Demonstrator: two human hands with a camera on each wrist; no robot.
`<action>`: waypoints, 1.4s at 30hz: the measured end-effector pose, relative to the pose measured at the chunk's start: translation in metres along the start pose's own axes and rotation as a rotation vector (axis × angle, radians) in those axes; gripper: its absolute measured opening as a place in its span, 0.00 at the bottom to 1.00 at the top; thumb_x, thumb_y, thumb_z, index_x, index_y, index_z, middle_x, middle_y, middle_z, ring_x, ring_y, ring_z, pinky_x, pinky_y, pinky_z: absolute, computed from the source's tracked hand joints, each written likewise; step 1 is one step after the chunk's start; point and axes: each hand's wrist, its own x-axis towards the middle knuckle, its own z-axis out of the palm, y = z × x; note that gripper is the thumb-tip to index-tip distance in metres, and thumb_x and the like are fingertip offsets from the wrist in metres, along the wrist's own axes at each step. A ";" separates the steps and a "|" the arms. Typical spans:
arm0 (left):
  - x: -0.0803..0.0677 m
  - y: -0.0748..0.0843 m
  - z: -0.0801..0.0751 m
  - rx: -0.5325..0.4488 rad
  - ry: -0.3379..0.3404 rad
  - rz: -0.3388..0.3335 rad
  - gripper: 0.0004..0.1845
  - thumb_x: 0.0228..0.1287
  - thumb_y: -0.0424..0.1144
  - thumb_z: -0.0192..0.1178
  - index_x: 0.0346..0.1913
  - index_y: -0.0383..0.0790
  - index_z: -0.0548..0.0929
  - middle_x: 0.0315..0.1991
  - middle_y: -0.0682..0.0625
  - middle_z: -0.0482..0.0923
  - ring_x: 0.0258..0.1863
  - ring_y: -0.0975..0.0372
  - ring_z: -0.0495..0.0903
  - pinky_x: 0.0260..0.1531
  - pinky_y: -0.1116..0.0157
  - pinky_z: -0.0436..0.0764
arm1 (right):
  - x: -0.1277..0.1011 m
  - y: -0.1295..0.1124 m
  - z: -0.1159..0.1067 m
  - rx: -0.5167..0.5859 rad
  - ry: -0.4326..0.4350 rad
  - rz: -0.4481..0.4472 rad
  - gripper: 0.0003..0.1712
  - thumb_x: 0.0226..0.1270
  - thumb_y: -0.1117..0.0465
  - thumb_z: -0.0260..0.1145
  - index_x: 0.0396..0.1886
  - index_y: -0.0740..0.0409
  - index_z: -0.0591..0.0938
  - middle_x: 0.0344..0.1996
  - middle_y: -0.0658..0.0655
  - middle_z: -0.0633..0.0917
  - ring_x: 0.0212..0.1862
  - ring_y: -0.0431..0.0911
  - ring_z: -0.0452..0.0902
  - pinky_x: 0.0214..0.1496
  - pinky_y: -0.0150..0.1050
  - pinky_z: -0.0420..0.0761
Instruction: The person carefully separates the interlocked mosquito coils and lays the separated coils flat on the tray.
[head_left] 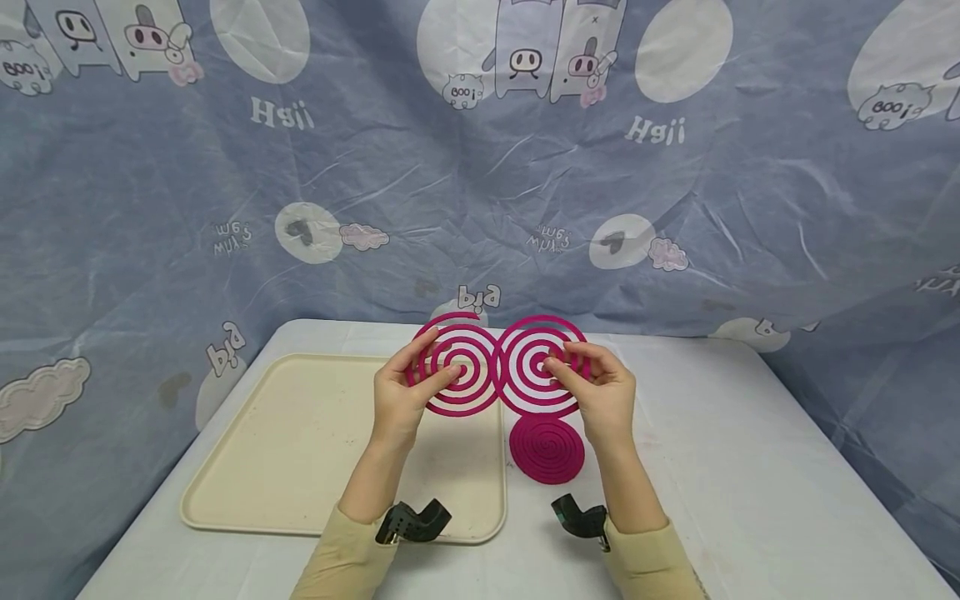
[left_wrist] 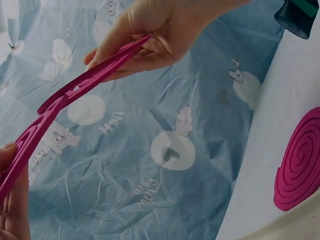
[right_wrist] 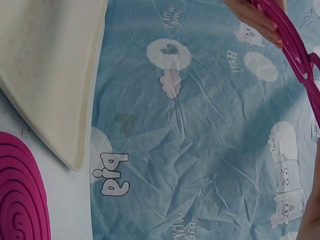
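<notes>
Magenta, in thin banded strips: left spiral (head_left: 471, 367) and right spiral (head_left: 536, 362) held up above the table (head_left: 712, 450), side by side, broad faces toward the wearer. With left hand (head_left: 397, 392), pinches the left spiral at its outer side between thumb and fingers, parted only by the thickness of the strip. With right hand (head_left: 607, 392), pinches the right spiral likewise, in mirror fashion. Probably gripped from the outer sides to support the thin coils and to leave the inner rims in plain sight. Overlapping at those inner rims in the head view; crossing nearly edge-on in the left wrist view. Cannot tell whether linked or merely lapped.

Below the right spiral, flat on the table: a tightly wound coiled disc (head_left: 547, 450), just beside the right rim of the cream tray (head_left: 300, 442), outside it. Perhaps set there for easy reach by either hand.

Edges: below the left spiral, the tray's raised rim, worth noting for any low pass leftward. Behind, past the table's far edge, patterned cloth (head_left: 465, 175). Most open room to the right of the right hand, over white tabletop. Cannot judge clearance to the cloth.
</notes>
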 end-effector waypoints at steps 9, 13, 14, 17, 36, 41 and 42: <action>0.003 0.007 -0.008 0.016 -0.130 -0.011 0.34 0.52 0.24 0.67 0.63 0.43 0.71 0.50 0.41 0.76 0.48 0.51 0.79 0.43 0.58 0.81 | 0.002 -0.008 -0.011 -0.156 -0.233 0.068 0.15 0.55 0.77 0.66 0.43 0.72 0.78 0.31 0.53 0.81 0.25 0.43 0.80 0.24 0.36 0.82; 0.005 0.010 -0.016 0.031 -0.265 -0.068 0.37 0.50 0.22 0.67 0.64 0.42 0.66 0.47 0.37 0.78 0.44 0.48 0.81 0.41 0.56 0.81 | 0.006 -0.013 -0.027 -0.245 -0.523 0.125 0.16 0.58 0.76 0.64 0.48 0.68 0.78 0.39 0.55 0.80 0.27 0.46 0.81 0.22 0.41 0.82; 0.005 0.011 -0.017 0.033 -0.295 -0.085 0.36 0.50 0.22 0.67 0.63 0.40 0.66 0.46 0.36 0.79 0.43 0.48 0.82 0.40 0.56 0.82 | 0.007 -0.014 -0.030 -0.249 -0.583 0.129 0.17 0.58 0.76 0.64 0.48 0.68 0.78 0.39 0.55 0.81 0.28 0.46 0.82 0.22 0.41 0.82; 0.006 0.010 -0.019 0.045 -0.347 -0.116 0.34 0.50 0.23 0.67 0.61 0.37 0.68 0.45 0.36 0.79 0.41 0.51 0.82 0.40 0.55 0.82 | 0.008 -0.014 -0.034 -0.234 -0.668 0.132 0.16 0.57 0.77 0.64 0.48 0.70 0.78 0.35 0.57 0.84 0.29 0.47 0.83 0.24 0.41 0.82; 0.006 0.006 -0.014 0.072 -0.212 -0.086 0.36 0.50 0.24 0.68 0.62 0.41 0.64 0.46 0.36 0.79 0.41 0.52 0.83 0.39 0.56 0.82 | 0.005 -0.004 -0.013 -0.128 -0.328 0.109 0.23 0.56 0.81 0.62 0.52 0.75 0.68 0.41 0.59 0.77 0.32 0.43 0.83 0.32 0.38 0.84; 0.006 0.006 -0.015 0.066 -0.205 -0.077 0.33 0.49 0.23 0.68 0.59 0.38 0.67 0.46 0.35 0.78 0.41 0.50 0.83 0.38 0.55 0.82 | 0.008 -0.008 -0.025 -0.251 -0.539 0.147 0.21 0.59 0.77 0.63 0.52 0.68 0.70 0.39 0.63 0.77 0.28 0.47 0.82 0.26 0.40 0.83; 0.006 0.006 -0.015 0.068 -0.218 -0.078 0.32 0.50 0.23 0.68 0.58 0.37 0.68 0.47 0.35 0.78 0.42 0.49 0.82 0.39 0.55 0.82 | 0.008 -0.009 -0.028 -0.261 -0.587 0.153 0.20 0.59 0.77 0.63 0.51 0.67 0.71 0.39 0.63 0.77 0.27 0.48 0.82 0.26 0.41 0.83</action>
